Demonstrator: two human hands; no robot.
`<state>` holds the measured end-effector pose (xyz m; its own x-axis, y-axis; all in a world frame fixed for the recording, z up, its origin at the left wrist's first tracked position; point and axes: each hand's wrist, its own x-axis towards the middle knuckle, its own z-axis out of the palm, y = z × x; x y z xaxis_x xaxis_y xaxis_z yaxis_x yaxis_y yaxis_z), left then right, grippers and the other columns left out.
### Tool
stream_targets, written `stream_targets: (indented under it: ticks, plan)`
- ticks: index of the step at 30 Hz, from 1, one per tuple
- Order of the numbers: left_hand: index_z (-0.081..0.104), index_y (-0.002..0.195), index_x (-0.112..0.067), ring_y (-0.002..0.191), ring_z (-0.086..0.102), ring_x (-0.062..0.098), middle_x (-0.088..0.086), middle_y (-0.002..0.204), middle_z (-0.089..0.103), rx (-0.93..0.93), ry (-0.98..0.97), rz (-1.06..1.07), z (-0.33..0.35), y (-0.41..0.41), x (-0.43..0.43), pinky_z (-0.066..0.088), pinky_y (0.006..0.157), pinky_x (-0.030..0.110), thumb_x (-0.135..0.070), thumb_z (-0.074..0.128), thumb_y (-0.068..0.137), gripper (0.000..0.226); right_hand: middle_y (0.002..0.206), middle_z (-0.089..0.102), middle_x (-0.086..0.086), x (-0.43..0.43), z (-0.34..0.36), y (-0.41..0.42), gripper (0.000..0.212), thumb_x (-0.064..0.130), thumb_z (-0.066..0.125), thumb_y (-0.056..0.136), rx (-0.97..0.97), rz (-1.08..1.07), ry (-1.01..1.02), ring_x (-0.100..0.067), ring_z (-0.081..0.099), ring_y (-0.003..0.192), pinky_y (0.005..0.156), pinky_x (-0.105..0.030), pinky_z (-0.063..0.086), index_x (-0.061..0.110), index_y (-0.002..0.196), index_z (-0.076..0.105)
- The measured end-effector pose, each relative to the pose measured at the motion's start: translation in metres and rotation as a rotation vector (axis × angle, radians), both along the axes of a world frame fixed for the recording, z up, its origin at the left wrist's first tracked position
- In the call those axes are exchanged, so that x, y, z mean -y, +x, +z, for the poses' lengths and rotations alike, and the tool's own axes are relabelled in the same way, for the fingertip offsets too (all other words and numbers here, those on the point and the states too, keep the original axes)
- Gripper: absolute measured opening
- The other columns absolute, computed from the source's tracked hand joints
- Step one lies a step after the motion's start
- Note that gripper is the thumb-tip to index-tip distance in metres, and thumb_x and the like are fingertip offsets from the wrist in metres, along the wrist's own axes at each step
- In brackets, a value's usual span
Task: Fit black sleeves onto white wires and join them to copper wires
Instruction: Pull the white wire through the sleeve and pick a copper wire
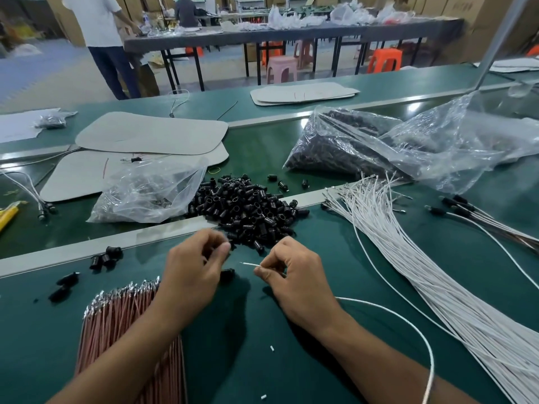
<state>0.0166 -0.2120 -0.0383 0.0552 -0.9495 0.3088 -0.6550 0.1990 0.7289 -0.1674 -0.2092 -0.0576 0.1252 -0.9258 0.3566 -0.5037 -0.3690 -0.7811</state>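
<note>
My right hand [291, 272] pinches a white wire [420, 333], tip aimed at my left hand [195, 266], whose curled fingers seem to hold a black sleeve, hidden. Sleeve pile [248, 208] lies just beyond both.

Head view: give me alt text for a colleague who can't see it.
Right hand pinches the tip of a white wire and aims it toward the left hand, whose fingers are closed on something small, hidden from view. Behind the hands lies a pile of black sleeves, with a copper wire bundle at left and a white wire bundle at right, on the green table.
</note>
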Motion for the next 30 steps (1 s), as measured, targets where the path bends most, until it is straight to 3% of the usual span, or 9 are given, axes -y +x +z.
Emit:
stream_targets:
  ticks: [2,4,9,12,14,18,22,30]
  plan:
    - [0.064,0.105,-0.015,0.08,0.058,0.015,-0.003,0.093,0.063,0.299,0.034,0.026,0.004,-0.002,0.023,0.047,0.071,0.027,-0.025,0.071,0.09,0.019,0.081,0.058,0.006,-0.001,-0.001,0.0,0.014,0.014,0.08,0.084,-0.036,0.029,-0.003,-0.008,0.055,0.073,0.069,-0.019,0.046,0.013,0.076,0.069]
    - [0.062,0.109,-0.015,0.095,0.058,0.022,0.002,0.102,0.062,0.482,0.136,0.045,0.006,-0.007,0.042,0.048,0.083,0.035,-0.035,0.071,0.089,0.03,0.081,0.059,0.005,-0.002,-0.001,-0.001,0.01,0.018,0.074,0.089,-0.045,0.057,-0.009,-0.008,0.055,0.074,0.07,-0.019,0.044,0.014,0.081,0.071]
    - [0.065,0.108,-0.013,0.102,0.058,0.026,0.006,0.105,0.063,0.617,0.151,0.037,0.009,-0.016,0.056,0.047,0.086,0.038,-0.027,0.065,0.093,0.021,0.082,0.063,-0.003,-0.001,0.003,-0.003,0.015,0.015,0.061,0.099,-0.01,0.134,0.01,-0.013,0.059,0.076,0.073,-0.025,0.047,0.009,0.097,0.075]
    - [0.068,0.117,-0.009,0.096,0.06,0.027,0.01,0.103,0.064,0.463,0.042,0.026,0.011,-0.012,0.045,0.046,0.087,0.035,-0.019,0.057,0.096,0.026,0.075,0.065,0.002,-0.003,0.006,-0.004,0.016,0.015,0.057,0.101,0.1,0.158,0.107,-0.006,0.057,0.061,0.066,-0.029,0.053,0.017,0.108,0.07]
    - [0.072,0.115,-0.011,0.089,0.062,0.022,0.008,0.1,0.066,0.257,-0.046,0.021,0.019,-0.011,0.03,0.048,0.084,0.03,-0.014,0.06,0.095,0.023,0.072,0.065,0.003,-0.004,0.007,-0.004,0.01,0.016,0.057,0.101,0.123,0.157,0.159,-0.003,0.052,0.055,0.061,-0.031,0.053,0.021,0.103,0.066]
    - [0.069,0.092,-0.022,0.084,0.068,0.011,-0.006,0.087,0.068,-0.076,0.057,-0.133,0.028,-0.003,-0.018,0.058,0.077,0.03,-0.015,0.071,0.089,0.008,0.078,0.068,0.005,-0.004,0.007,-0.007,0.01,0.012,0.065,0.096,0.065,0.117,0.03,-0.005,0.06,0.07,0.068,-0.021,0.049,0.016,0.092,0.072]
    - [0.069,0.085,-0.025,0.07,0.069,0.013,-0.01,0.081,0.071,-0.129,0.127,-0.122,0.014,0.007,-0.056,0.06,0.066,0.033,-0.016,0.075,0.081,0.012,0.085,0.065,0.005,-0.007,0.006,-0.006,0.008,0.012,0.07,0.093,-0.007,0.143,-0.089,-0.009,0.061,0.077,0.072,-0.019,0.048,0.013,0.094,0.077]
    - [0.076,0.096,-0.024,0.084,0.071,0.01,-0.012,0.088,0.074,-0.161,0.06,-0.097,-0.015,0.01,-0.062,0.06,0.074,0.029,-0.014,0.08,0.077,0.021,0.085,0.065,0.007,-0.015,-0.002,0.002,0.006,0.015,0.071,0.091,-0.053,0.246,-0.127,-0.008,0.062,0.078,0.07,-0.026,0.051,0.015,0.092,0.077]
